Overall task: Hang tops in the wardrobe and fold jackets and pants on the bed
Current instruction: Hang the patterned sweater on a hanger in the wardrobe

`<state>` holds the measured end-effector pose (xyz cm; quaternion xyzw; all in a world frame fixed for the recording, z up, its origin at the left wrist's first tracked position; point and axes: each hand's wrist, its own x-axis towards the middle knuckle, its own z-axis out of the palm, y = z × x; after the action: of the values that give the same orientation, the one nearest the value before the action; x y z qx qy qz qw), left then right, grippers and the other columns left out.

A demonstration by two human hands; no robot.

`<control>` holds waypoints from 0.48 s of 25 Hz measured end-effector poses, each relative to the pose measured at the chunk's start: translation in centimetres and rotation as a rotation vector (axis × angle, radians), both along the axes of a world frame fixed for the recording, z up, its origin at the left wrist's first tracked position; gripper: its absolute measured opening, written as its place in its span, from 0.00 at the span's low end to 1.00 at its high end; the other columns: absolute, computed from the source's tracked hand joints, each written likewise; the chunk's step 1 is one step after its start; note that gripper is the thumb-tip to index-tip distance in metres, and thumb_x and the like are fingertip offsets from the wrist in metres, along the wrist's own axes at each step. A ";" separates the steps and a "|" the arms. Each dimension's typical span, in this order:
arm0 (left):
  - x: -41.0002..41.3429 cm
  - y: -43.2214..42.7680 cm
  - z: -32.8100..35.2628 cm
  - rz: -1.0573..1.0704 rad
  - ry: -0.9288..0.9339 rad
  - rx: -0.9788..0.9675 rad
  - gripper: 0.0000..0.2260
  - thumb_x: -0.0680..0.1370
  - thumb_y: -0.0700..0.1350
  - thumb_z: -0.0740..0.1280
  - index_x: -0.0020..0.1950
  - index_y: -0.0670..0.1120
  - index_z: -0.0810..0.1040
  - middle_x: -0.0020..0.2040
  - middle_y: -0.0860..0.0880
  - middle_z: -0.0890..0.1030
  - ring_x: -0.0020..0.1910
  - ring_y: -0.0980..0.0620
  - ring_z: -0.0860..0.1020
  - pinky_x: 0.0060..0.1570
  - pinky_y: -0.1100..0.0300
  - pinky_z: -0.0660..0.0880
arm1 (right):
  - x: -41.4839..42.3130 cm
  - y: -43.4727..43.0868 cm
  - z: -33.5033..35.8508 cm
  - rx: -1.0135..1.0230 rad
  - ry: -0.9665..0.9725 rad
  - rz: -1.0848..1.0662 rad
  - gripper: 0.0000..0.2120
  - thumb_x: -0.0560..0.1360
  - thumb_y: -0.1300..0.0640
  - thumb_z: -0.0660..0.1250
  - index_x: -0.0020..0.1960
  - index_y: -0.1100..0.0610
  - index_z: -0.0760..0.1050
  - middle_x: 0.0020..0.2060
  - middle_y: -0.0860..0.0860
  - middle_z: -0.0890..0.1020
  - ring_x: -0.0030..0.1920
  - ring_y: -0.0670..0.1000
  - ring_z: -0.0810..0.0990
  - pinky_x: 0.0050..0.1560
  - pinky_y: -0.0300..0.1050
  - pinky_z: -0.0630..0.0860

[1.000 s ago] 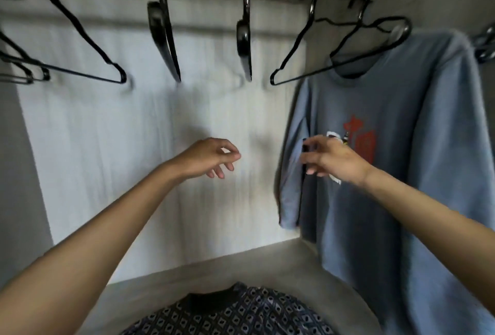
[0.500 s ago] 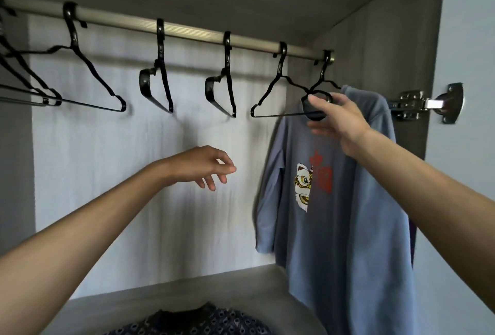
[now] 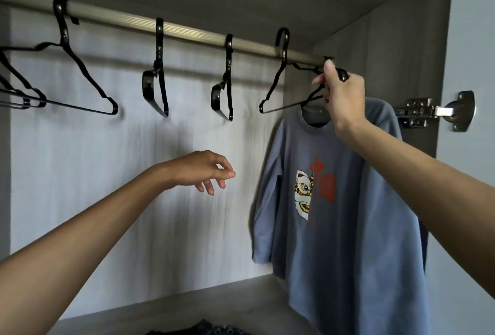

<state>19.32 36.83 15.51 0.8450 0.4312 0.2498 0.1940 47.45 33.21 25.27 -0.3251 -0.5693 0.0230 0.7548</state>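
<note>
**Spotter:** Where's the top?

**Operator:** The blue T-shirt [image 3: 340, 214] hangs at the far right end of the rail [image 3: 187, 32], close to the wardrobe's side wall. My right hand [image 3: 341, 99] has its fingers [image 3: 329, 72] curled round a black hanger [image 3: 343, 75] just under the rail, above the collar. My left hand [image 3: 203, 171] hovers mid-wardrobe, fingers loosely bent, holding nothing.

**Spotter:** How do you finish this well?

**Operator:** I'd check that the hook sits fully over the rail before I let go. Then I'd level the shoulders so the shirt can't slide off one side. I'd also keep it from tangling with the empty hanger [image 3: 276, 85] beside it, because their arms seem to cross.

**Spotter:** Anything you can't see?

**Operator:** My hand covers the hanger's neck, so I can't tell whether I hold the shirt's own hanger or the neighbour's. The shirt's hem runs out of frame. A dark patterned garment [image 3: 214, 330] lies on the wardrobe floor [image 3: 187, 305], cut off at the bottom edge, so I can't tell what it is. The bed isn't in view.
</note>
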 end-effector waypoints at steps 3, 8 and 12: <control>0.8 0.8 -1.0 -0.009 -0.018 -0.019 0.08 0.81 0.53 0.65 0.56 0.52 0.79 0.49 0.50 0.85 0.43 0.47 0.84 0.44 0.58 0.76 | 0.2 -1.5 -1.7 0.074 -0.042 -0.036 0.19 0.79 0.44 0.63 0.34 0.51 0.77 0.23 0.43 0.68 0.28 0.44 0.64 0.35 0.46 0.62; 2.6 1.6 -6.4 0.120 -0.078 0.060 0.22 0.79 0.56 0.67 0.70 0.52 0.71 0.65 0.51 0.78 0.60 0.52 0.78 0.57 0.60 0.72 | -0.1 -5.5 -11.1 -0.172 -0.016 -0.006 0.19 0.80 0.43 0.63 0.37 0.53 0.79 0.26 0.50 0.67 0.28 0.47 0.64 0.32 0.42 0.61; 1.5 1.1 -13.9 0.202 0.059 0.039 0.31 0.81 0.57 0.63 0.80 0.47 0.58 0.78 0.49 0.64 0.76 0.50 0.63 0.73 0.58 0.60 | 0.8 -6.3 -19.4 -0.629 0.157 0.304 0.21 0.79 0.41 0.62 0.33 0.53 0.72 0.24 0.46 0.61 0.23 0.45 0.57 0.26 0.38 0.54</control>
<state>20.87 37.89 1.57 0.8078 0.5148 0.2515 0.1385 48.22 26.95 5.88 -0.4502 -0.5165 0.3339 0.6473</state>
